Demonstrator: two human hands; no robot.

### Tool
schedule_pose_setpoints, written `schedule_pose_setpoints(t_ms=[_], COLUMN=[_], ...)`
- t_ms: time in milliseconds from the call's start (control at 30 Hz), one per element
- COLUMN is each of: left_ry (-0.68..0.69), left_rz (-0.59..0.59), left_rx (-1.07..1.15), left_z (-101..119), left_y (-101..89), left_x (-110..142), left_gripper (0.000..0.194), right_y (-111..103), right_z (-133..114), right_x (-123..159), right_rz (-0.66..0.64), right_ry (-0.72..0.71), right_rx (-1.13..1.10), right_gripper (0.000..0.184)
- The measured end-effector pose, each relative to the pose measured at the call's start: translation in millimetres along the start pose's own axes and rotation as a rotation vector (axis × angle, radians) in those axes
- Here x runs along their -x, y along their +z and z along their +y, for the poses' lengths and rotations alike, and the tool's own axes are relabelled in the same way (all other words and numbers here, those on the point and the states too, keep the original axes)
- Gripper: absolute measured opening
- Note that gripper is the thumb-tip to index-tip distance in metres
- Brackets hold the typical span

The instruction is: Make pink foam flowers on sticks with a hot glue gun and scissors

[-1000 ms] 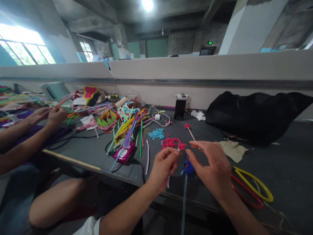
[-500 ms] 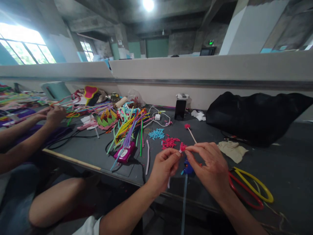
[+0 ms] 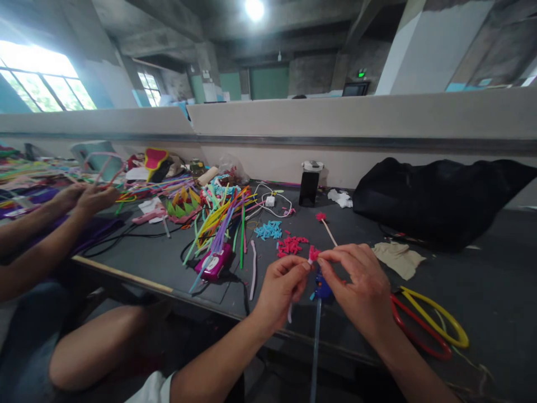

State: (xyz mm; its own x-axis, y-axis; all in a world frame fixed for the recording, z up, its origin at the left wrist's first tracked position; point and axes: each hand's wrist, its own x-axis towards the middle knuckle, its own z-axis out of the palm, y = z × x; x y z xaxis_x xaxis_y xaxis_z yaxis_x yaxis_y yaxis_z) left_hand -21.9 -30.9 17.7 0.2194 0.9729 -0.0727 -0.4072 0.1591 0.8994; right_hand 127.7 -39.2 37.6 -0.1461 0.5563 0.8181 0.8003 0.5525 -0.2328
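Pinched by its pale stem in my left hand (image 3: 283, 288) is a pipe-cleaner flower with a small pinkish-red head (image 3: 314, 253); the stem's lower end hangs out below the fist. My right hand (image 3: 358, 282) closes thumb and forefinger on the right side of that head. Beneath both hands lies a blue glue gun (image 3: 323, 286), partly covered, with a long translucent glue stick (image 3: 315, 352) reaching past the table edge. Just beyond my fingers are a pile of short red pieces (image 3: 290, 246), a pile of light-blue pieces (image 3: 268, 229) and another red-headed flower (image 3: 321, 217).
Scissors (image 3: 444, 319) with yellow and red handles lie right, below a beige cloth (image 3: 398, 259) and a black bag (image 3: 423, 201). Left are a pipe-cleaner bundle (image 3: 222, 221) and a purple box (image 3: 213, 266). A bottle (image 3: 309, 184) stands behind. A co-worker's hands (image 3: 92, 196) work far left.
My right hand has moved slightly left, its fingers closing on the flower head. My left hand stays nearly in place. The co-worker's hands have shifted with their strands.
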Motion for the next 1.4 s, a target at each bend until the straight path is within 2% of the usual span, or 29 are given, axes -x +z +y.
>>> schedule_pose_setpoints(t_ms=[167,333,500,633,833,933,1033,1233,1300,1400], left_ry=[-0.008,-0.049,-0.063,-0.048,-0.005,0.004,0.010,0.011,0.007,0.003], left_rz=[-0.012,-0.034,-0.040,-0.035,-0.044,-0.052,-0.054,-0.045,-0.042,-0.028], left_rx=[0.011,0.049,0.097,0.123,0.166,0.180,0.182,0.186,0.188,0.195], left_z=[1,2,4,7,9,8,7,10,11,13], left_y=[0.3,0.2,-1.4,-2.3,-4.6,-5.5,-6.1,-6.3,-6.5,-8.0], left_x=[0,0,-1,-1,-3,-3,-3,-3,-3,-4], left_gripper=[0.027,0.027,0.027,0.026,0.024,0.023,0.023,0.022,0.022,0.022], right_y=[0,-7,-16,-14,-6,-5,-4,4,5,0], right_z=[0,1,7,26,58,60,56,53,54,56], right_x=[1,1,0,11,46,58,63,69,69,64], right_rz=[-0.004,0.044,0.088,-0.060,-0.472,-0.710,-0.871,-0.941,-0.908,-0.779], right_ry=[0.003,0.043,0.113,0.184,0.155,0.247,0.320,0.367,0.371,0.426], right_rx=[0.009,0.020,0.041,0.105,0.227,0.269,0.235,0.163,0.123,0.013], right_gripper=[0.002,0.020,0.012,0.016,0.034,0.041,0.043,0.038,0.037,0.038])
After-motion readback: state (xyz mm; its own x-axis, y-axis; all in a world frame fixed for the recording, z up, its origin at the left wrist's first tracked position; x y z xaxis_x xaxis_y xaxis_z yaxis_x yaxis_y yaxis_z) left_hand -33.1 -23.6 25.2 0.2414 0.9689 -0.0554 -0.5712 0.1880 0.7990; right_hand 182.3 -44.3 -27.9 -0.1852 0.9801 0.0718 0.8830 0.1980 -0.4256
